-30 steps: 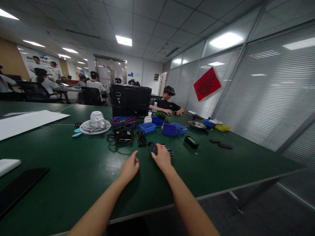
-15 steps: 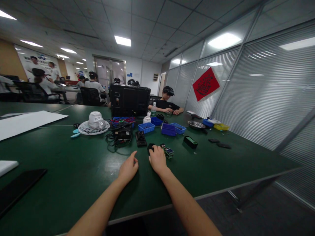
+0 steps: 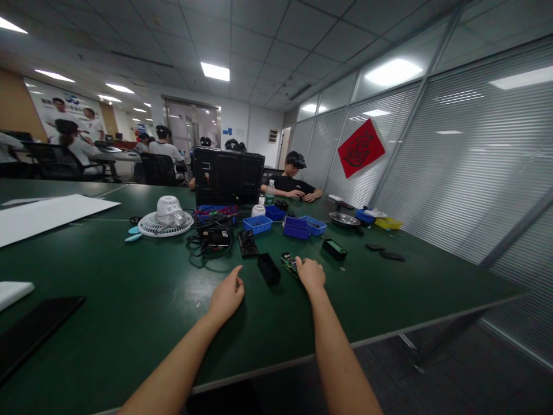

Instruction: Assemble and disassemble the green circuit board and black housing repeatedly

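My right hand (image 3: 311,274) closes its fingers on the near right end of a green circuit board (image 3: 288,262), a small stack of electronics lying on the table. The fingertips partly hide the board. Just left of it lies a hollow black plastic case (image 3: 268,269), its open side up. My left hand (image 3: 227,295) rests on the table with nothing in it, thumb and forefinger stretched forward and the other fingers loosely curled. Beyond the board, to the right, sits a black box with a green top (image 3: 334,249).
A black device on a base (image 3: 247,244) and a tangle of black cables (image 3: 207,237) lie ahead. Blue bins (image 3: 257,225), a white fan (image 3: 166,219), a metal bowl (image 3: 344,219) and a large black panel (image 3: 228,176) stand farther back. Another person (image 3: 296,178) sits across the green table (image 3: 389,300).
My right hand has left the black case and moved right onto the circuit board. The case now lies uncovered on the table. My left hand has hardly moved.
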A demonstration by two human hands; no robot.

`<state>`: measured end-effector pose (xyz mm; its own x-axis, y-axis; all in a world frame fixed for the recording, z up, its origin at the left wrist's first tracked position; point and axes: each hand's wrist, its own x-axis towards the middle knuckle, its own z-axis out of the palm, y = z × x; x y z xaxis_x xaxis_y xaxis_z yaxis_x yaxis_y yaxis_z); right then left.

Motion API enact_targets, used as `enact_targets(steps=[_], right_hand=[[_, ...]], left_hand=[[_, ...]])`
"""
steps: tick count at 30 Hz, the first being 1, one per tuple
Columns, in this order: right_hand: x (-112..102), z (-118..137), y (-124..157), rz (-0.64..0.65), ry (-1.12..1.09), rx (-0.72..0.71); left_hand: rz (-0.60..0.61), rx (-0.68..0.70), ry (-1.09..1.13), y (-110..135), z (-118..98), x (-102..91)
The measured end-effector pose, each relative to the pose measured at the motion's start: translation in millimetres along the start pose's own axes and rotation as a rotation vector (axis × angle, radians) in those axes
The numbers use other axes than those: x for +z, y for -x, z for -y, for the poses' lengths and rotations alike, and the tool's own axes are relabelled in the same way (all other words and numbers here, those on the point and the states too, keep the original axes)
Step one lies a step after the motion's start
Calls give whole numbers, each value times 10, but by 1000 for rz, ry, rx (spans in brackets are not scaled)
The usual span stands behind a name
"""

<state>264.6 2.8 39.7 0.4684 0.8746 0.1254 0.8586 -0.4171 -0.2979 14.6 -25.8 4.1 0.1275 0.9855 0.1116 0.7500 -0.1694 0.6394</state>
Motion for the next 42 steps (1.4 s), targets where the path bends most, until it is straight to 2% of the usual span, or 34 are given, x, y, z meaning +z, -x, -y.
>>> enact_targets(steps=[3,7,9,14,21,25,29,32,36,42], right_hand=[[68,56,21,110,-20,-37],[111,158,107,129,-38,-124],[118,175,139,77,-24,-160],[135,118,150,-194,110,-187],[101,139,167,-231,68,-300],[64,177,184,-203,1,-334],[39,138,154,-217,-89,-209],[35,127,135,-134,-107,-150],[50,186,175,12,-24,-163],[90,214,196,69,11,-176]], left_hand=[[-3,14,3,-1,3,5],[-4,7,0,9,-10,1],[1,9,1,12,-11,-1],[-15,33,17,1,22,18],[-11,27,16,15,-5,4],[-5,29,6,13,-12,4],[-8,35,2,2,4,10],[-3,37,-3,1,9,7],[2,38,-7,-1,3,8],[8,26,-17,2,-18,3]])
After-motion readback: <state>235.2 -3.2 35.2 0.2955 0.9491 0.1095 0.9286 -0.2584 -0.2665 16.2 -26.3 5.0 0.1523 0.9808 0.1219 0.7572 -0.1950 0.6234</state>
